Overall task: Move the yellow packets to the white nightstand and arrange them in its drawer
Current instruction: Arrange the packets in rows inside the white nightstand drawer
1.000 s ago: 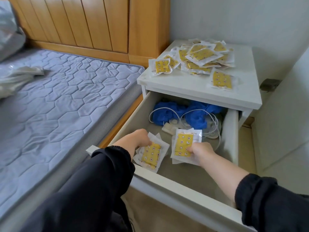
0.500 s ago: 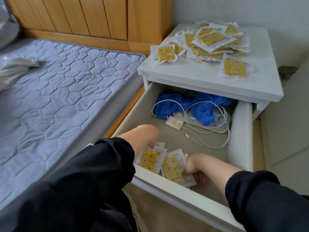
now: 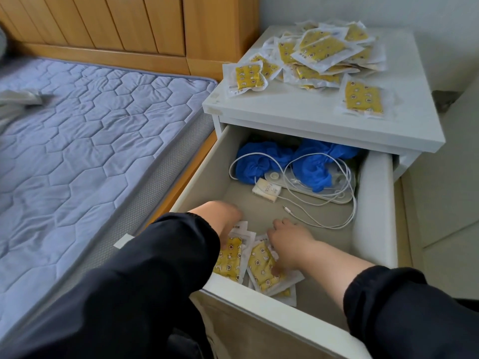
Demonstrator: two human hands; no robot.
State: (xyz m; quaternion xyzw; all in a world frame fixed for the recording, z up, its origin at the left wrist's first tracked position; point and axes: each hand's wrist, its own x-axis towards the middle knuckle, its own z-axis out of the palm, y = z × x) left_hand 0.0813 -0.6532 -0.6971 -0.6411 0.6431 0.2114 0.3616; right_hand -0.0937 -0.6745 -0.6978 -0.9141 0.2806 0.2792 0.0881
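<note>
The white nightstand point(image 3: 298, 120) has its drawer point(image 3: 373, 203) pulled out. Several yellow packets point(image 3: 318, 53) lie heaped on its top, with one packet point(image 3: 363, 98) lying apart near the front right. Inside the drawer, at the front left corner, more yellow packets lie flat side by side. My left hand point(image 3: 223, 218) holds the top edge of the left packet point(image 3: 229, 257). My right hand point(image 3: 287, 242) presses down on the right packet point(image 3: 261, 268), fingers curled at its edge. Another packet peeks out beneath it.
The back of the drawer holds blue crumpled gloves point(image 3: 261, 161), a white cable point(image 3: 324, 213) and a small white box point(image 3: 267, 189). A bed with a grey-blue quilted mattress point(image 3: 90, 138) and a wooden headboard point(image 3: 129, 24) stands to the left. A wall is behind.
Both hands carried their packets from the drawer's middle down to its front left corner and laid them side by side. The view has shifted closer.
</note>
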